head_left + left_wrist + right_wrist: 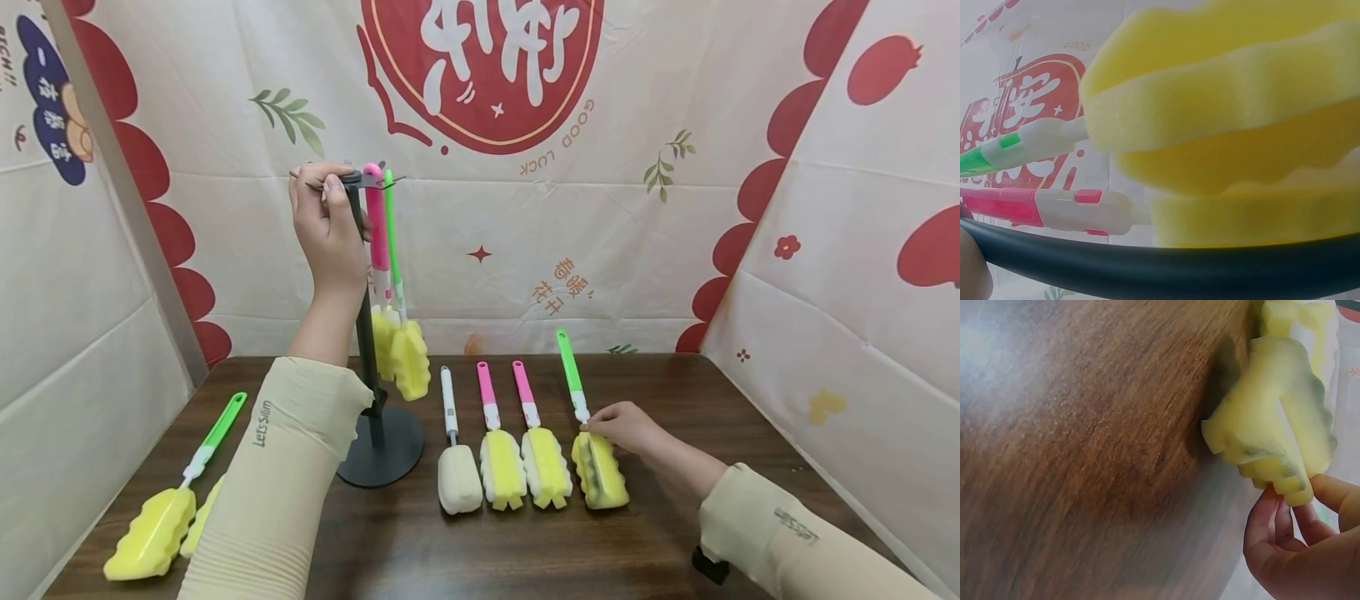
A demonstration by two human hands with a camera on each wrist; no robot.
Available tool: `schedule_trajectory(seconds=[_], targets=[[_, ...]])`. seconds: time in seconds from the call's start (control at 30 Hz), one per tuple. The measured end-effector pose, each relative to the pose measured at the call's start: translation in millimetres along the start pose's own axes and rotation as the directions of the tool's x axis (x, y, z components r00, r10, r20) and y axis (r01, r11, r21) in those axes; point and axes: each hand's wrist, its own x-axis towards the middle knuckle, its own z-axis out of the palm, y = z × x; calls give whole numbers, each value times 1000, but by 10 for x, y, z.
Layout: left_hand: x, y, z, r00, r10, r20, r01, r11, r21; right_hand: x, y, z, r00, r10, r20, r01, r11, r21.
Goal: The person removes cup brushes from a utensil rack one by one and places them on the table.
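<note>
Gripping a black, round-based stand [390, 460] by its top, at left, with the left hand [327, 227]. Pinching with the right hand [628, 428] a green-handled, yellow-sponge brush [611, 482] on the right of the brown wood-grain table [517, 558].

The left sleeve [251, 492] hides most of one yellow brush [192, 534] from us.
On the stand [365, 333], a green-handled brush [411, 360] partly covers a pink-handled brush [378, 242]; in the left wrist view we see only a sliver of the left hand [971, 270], and in the right wrist view the edge cuts off the right hand [1300, 556].
</note>
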Motion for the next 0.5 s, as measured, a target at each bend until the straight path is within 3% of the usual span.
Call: schedule_trajectory(seconds=[0.5], targets=[[4, -6, -1, 1000, 0, -9, 0, 1000, -2, 99, 50, 82, 1000, 10, 15, -9, 1000, -30]])
